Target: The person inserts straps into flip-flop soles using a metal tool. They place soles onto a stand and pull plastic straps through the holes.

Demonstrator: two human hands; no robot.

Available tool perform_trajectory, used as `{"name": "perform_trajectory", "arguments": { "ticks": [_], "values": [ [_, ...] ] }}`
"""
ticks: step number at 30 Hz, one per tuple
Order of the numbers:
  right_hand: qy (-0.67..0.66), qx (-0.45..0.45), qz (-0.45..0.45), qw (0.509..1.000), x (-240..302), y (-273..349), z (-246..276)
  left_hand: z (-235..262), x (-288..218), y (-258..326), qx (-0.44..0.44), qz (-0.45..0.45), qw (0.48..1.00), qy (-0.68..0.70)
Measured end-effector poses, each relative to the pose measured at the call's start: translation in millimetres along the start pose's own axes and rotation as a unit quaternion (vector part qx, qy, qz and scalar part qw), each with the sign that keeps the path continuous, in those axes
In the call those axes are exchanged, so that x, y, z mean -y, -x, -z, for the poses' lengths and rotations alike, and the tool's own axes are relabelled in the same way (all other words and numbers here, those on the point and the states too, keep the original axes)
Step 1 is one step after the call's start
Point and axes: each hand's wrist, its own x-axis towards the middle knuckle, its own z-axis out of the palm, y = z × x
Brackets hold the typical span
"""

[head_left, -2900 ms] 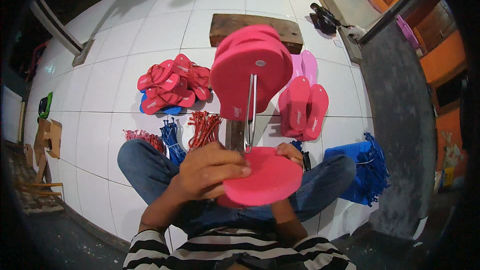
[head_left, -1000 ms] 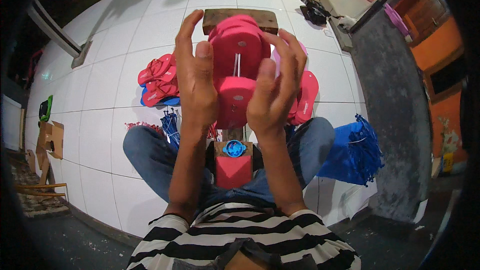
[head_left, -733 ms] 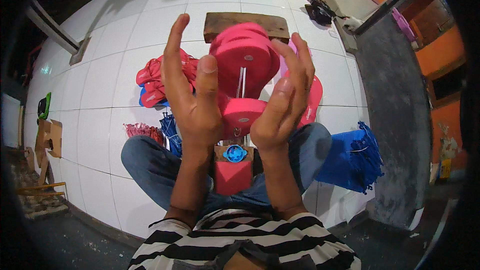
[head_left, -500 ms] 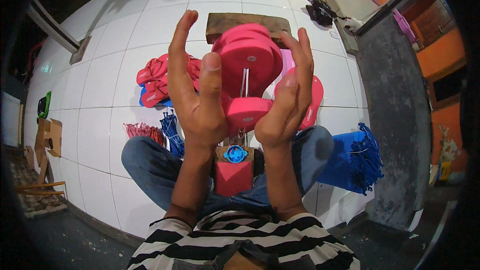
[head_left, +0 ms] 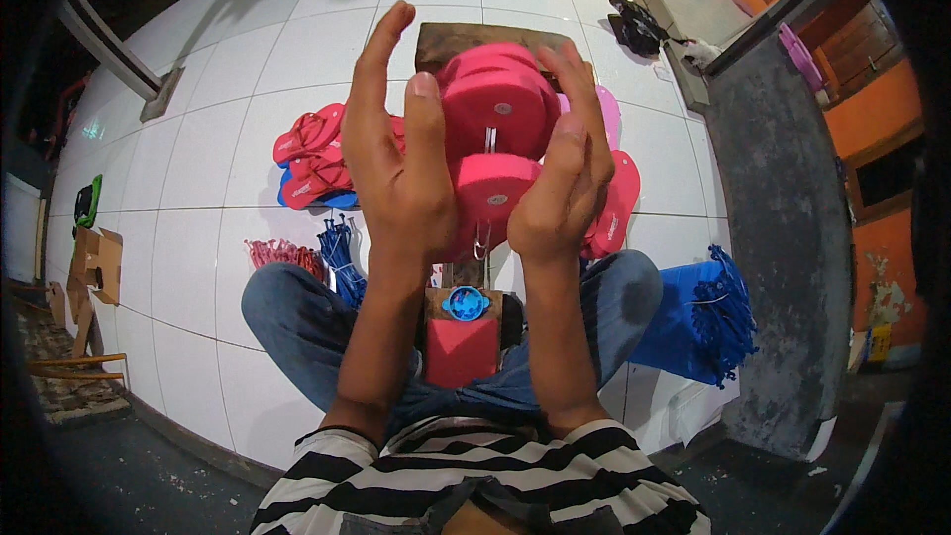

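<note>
My left hand [head_left: 401,159] and my right hand [head_left: 563,163] flank a pinkish-red flip-flop sole [head_left: 495,181], palms inward. Their fingers are stretched out and apart from the thumbs. Both palms lie along the sole's sides; whether they press on it I cannot tell. A thin metal rod [head_left: 489,141] shows between this sole and a stack of similar soles [head_left: 495,89] farther off. Its near end, a looped metal piece [head_left: 481,240], is above a wooden stand with a light-blue round plastic piece [head_left: 466,304] and a red pad [head_left: 463,352] between my legs.
Strapped red flip-flops [head_left: 312,160] lie left. Bundles of red straps [head_left: 285,256] and blue straps [head_left: 342,263] sit by my left knee. Red soles [head_left: 619,203] lie right. Blue straps [head_left: 721,312] rest on a blue sheet [head_left: 666,322]. Behind the stack stands a wooden block [head_left: 436,48].
The nearer sole has slid away from me toward the stack, with both hands moving along beside it. More of the looped metal piece now shows on the near side.
</note>
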Motion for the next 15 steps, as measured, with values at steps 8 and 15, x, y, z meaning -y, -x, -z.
{"name": "perform_trajectory", "arguments": {
  "ticks": [8,15],
  "values": [
    [0.086,-0.108,0.039,0.990,-29.4,-16.6,-19.5,-24.6,37.6,-19.7,-0.049,0.000,0.998,-0.031],
    [0.023,-0.055,0.011,0.998,-38.9,-14.0,-14.3,-22.5,30.3,-9.6,-0.021,0.032,0.999,-0.013]
  ]
}}
